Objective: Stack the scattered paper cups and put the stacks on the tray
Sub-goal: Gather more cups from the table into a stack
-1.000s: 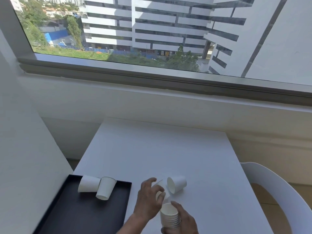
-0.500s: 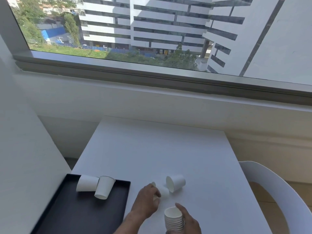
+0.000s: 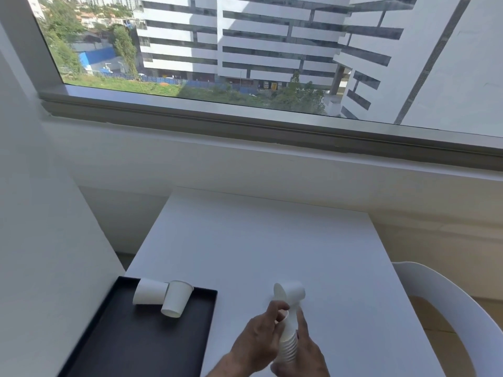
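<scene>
Two loose cups lie on the black tray, one more cup beyond the hands. Right hand grips the stack; left hand, at the table half a second ago, now pinches a cup onto it.

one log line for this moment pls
left hand: seating cup on stack | right hand: grips stack | table: one loose cup on its side | tray: two cups, unstacked

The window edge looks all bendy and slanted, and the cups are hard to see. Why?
Head view: the wide-angle lens tilts the window frame. Daylight makes the white table pale, so the loose cup and the cup stack blend in; the two cups on the black tray stand out.
</scene>
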`<control>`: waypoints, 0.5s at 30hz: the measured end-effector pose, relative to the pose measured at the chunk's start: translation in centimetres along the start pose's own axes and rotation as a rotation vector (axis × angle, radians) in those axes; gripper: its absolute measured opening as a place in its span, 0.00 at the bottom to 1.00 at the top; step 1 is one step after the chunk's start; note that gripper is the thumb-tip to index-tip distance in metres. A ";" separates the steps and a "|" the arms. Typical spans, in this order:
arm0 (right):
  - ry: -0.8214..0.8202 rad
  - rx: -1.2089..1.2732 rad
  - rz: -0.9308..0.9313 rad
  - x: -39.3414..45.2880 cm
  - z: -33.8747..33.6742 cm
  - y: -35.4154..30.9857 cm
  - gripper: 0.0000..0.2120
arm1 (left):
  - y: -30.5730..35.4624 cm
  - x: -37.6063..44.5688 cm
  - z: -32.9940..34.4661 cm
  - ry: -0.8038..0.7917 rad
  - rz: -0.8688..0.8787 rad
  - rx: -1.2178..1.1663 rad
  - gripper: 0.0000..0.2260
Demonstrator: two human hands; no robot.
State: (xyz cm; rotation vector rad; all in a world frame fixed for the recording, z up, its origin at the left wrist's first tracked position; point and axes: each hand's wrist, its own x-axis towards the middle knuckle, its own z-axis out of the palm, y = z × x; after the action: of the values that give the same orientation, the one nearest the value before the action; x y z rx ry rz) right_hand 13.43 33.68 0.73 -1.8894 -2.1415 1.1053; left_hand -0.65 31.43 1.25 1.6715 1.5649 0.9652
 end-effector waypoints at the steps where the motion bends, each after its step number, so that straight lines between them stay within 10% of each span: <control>1: 0.035 -0.003 -0.040 -0.2 0.0 -0.4 0.57 | 0.3 -0.1 0.0 -0.043 0.000 0.000 0.13; 8: 0.098 -0.030 -0.228 -0.1 -0.4 -0.8 0.29 | 0.2 -0.7 -0.6 -0.175 -0.006 -0.102 0.28; 15: 0.065 0.420 -0.139 1.3 -1.2 -0.3 0.27 | -2.3 -1.2 -0.8 -0.140 -0.283 -0.340 0.39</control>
State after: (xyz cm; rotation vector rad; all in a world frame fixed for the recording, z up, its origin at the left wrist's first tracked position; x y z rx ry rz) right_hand 13.52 35.35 1.27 -1.5435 -1.7965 1.3165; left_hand -2.58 30.42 -0.35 1.2193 1.4062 0.8869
